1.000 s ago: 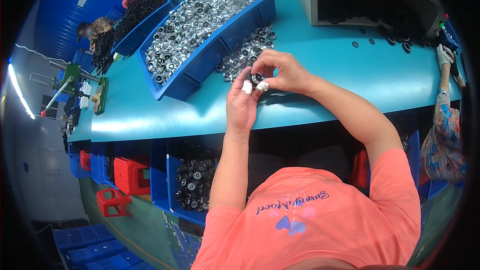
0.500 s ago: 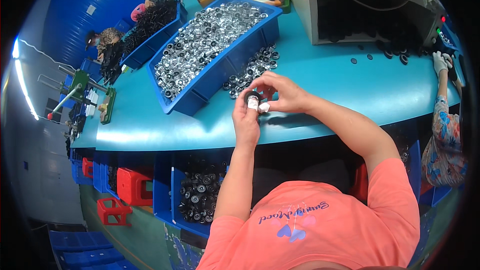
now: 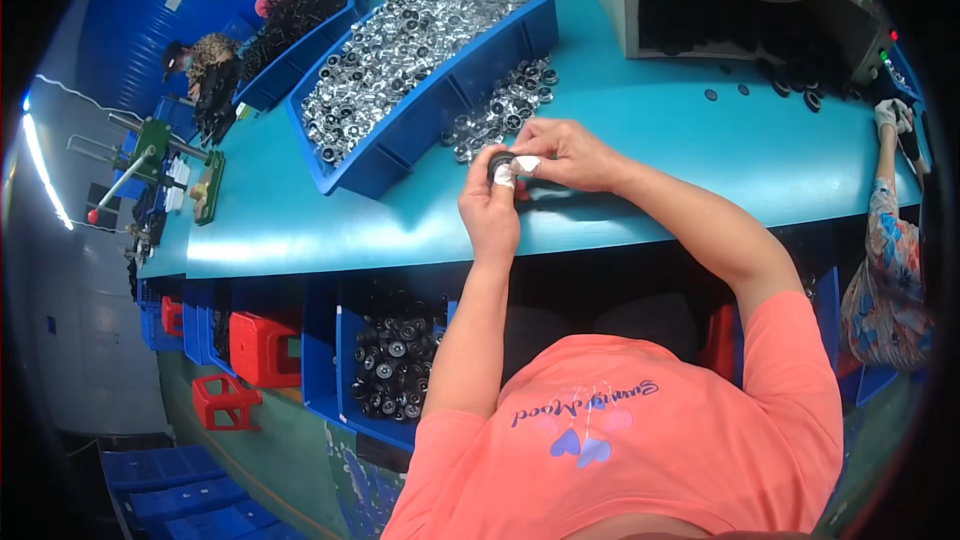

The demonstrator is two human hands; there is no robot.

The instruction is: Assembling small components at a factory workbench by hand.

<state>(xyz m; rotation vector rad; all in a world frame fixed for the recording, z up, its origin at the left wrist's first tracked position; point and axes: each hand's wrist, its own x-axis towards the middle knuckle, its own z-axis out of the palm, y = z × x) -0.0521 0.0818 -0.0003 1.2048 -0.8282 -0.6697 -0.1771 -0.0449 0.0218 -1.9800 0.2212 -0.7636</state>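
Above the near part of the blue-green table, my left hand (image 3: 489, 223) is closed round a small black wheel-like part (image 3: 499, 164), its thumb wrapped in white tape. My right hand (image 3: 578, 156) meets it from the right; its thumb, also wrapped in white, presses at the part's edge. Its fingers are bent over the far side, and their tips are partly hidden. Just beyond both hands lies a loose pile of shiny metal and black round pieces (image 3: 515, 105). Behind that pile, a long blue tray (image 3: 440, 105) is heaped with the same kind of pieces.
A large open-fronted box machine (image 3: 627, 10) stands back right, with black rings (image 3: 811, 100) by its opening. A co-worker's gloved hand (image 3: 893, 117) is at far right. Below the table edge, a blue bin (image 3: 346, 370) holds black wheels. A green hand press (image 3: 150, 165) stands left.
My right thumb has shifted onto the near edge of the black part, and my right fingers have drawn closer to my left hand. The whole view has tilted slightly.
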